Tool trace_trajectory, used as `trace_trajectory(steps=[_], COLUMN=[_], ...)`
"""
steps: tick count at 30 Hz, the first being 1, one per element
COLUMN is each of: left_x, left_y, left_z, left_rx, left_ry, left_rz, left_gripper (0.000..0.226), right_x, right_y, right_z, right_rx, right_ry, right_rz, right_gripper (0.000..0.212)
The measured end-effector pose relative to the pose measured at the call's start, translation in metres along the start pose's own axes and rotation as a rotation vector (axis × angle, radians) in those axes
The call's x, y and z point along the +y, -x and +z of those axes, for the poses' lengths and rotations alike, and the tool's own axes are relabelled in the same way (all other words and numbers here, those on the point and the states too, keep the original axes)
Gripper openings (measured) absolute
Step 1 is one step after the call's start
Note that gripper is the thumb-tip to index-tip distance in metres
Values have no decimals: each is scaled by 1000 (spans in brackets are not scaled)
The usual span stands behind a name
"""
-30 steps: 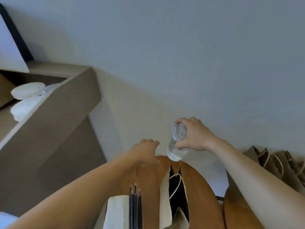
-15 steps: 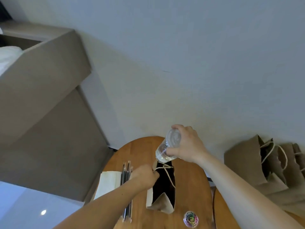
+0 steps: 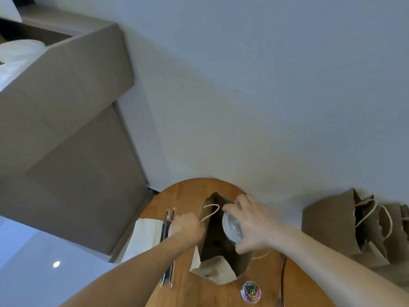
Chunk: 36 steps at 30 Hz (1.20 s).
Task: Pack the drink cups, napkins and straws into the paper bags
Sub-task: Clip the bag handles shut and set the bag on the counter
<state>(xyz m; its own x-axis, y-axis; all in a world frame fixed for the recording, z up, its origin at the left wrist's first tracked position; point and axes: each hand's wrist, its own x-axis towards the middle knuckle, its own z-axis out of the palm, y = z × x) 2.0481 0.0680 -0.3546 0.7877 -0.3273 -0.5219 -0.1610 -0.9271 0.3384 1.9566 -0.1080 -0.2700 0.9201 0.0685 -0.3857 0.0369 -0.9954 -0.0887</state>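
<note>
low in the frame, centre, the bag [image 3: 221, 271] stood open on the table [image 3: 188, 191]. the left hand [image 3: 188, 224] had its fingers curled on the bag's left rim, by the cord handle, pulling the mouth wide. the right hand [image 3: 254, 224] grasped the cup [image 3: 232, 227] round its lid, fingers and thumb closed on it. the cup sat tilted at the bag's mouth, its base apparently pointing down into the dark inside; how deep it reached could not be told. to do this step well, i judged the cup should go in base first and be righted before release, so that it lands upright on the bag's floor, clear of the cord. the left hand ought to hold the rim open until the cup rests. the straws [image 3: 168, 220] and napkin [image 3: 143, 238] lay just left of the bag, not yet packed.
</note>
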Motion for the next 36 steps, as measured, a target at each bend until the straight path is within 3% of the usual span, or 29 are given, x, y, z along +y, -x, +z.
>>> trace_trajectory(steps=[3,10,16,23,30,32,36], left_x=[3,-6,-14,-27,-27,-24,-14], left_y=[4,8,2,-1,-1,0,3], left_z=[3,7,6,7,-3,-6,-12], left_rx=[-16,-23,-5,-1,-4,-6,-81], left_ry=[22,-57,-121,-120,-104,-70,19], left_rz=[7,50,61,64,64,105,140], left_gripper=[23,22,19,14,20,21,20], right_x=[-17,-40,-49,-57,-61,-61,-53], right_y=[-19,-69,-92,-104,-101,-94,-72], right_z=[26,94,135,154,127,103,40], right_rx=[-97,-251,-246,-236,-349,-332,-242], right_ry=[10,-128,-240,-259,-324,-310,-320], right_rz=[20,284,392,411,494,467,334], right_gripper=[97,100,71,59,84,73,24])
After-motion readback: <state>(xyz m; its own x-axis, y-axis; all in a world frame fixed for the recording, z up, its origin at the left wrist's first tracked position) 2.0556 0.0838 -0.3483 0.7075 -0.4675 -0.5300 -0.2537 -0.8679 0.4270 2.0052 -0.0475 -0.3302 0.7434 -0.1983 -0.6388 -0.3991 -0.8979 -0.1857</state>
